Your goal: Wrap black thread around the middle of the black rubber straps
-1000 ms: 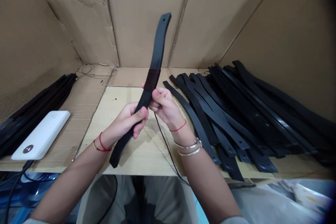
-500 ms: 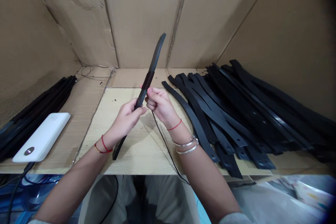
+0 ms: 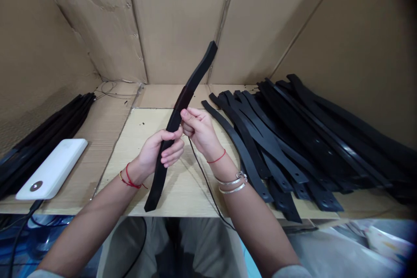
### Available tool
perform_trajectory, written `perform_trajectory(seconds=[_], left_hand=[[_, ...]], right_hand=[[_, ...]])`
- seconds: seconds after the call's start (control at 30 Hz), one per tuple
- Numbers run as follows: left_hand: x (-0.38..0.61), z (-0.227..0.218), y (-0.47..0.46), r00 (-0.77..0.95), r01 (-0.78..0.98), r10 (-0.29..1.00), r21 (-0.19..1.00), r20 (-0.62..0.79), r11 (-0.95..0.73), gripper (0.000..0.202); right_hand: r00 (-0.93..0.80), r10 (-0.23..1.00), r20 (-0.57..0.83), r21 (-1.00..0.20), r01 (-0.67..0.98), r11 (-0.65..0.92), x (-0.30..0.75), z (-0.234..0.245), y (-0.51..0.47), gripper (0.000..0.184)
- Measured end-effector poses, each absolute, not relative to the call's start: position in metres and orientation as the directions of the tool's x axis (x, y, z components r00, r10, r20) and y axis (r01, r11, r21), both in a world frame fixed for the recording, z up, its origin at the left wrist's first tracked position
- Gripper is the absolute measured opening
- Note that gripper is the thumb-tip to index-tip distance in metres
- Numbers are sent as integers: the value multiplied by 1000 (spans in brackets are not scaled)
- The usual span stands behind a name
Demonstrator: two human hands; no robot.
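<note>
Two hands angled inward on my feed: left hand (image 3: 163,151) wraps one black strip (image 3: 174,118), tilted above the board (image 3: 124,173); right hand (image 3: 199,130) pinches one cord (image 3: 206,178) beside it. Two dark piles (image 3: 293,139), one power bank (image 3: 54,169).

The strap (image 3: 200,71) and the cord (image 3: 206,178) are black; the wrap (image 3: 182,97) is dark brown. The right pile (image 3: 286,139) is black and dark grey, the board (image 3: 130,147) pale yellow, the walls (image 3: 179,21) brown, the power bank (image 3: 54,167) white, the bangles (image 3: 232,190) silver, the bracelet (image 3: 128,176) red with gold.
</note>
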State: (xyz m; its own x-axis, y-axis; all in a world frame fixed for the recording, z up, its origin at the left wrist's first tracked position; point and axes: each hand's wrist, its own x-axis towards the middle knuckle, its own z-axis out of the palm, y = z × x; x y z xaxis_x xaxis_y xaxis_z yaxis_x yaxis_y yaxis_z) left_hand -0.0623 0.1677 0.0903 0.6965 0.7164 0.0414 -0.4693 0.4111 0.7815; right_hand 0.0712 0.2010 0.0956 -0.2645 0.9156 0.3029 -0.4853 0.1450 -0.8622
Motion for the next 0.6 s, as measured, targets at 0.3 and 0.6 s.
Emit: perform_trajectory(seconds=[0.3,0.6], left_hand=[[-55,87,167,262,-187,964,982,49,1,41],[-66,87,171,694,-380,717,816,-61,437,45]], right_hand=[[-204,935,291,-860,-484,162,70,96,202,37],[-402,874,274,-866,-498,42,79,100,199,47]])
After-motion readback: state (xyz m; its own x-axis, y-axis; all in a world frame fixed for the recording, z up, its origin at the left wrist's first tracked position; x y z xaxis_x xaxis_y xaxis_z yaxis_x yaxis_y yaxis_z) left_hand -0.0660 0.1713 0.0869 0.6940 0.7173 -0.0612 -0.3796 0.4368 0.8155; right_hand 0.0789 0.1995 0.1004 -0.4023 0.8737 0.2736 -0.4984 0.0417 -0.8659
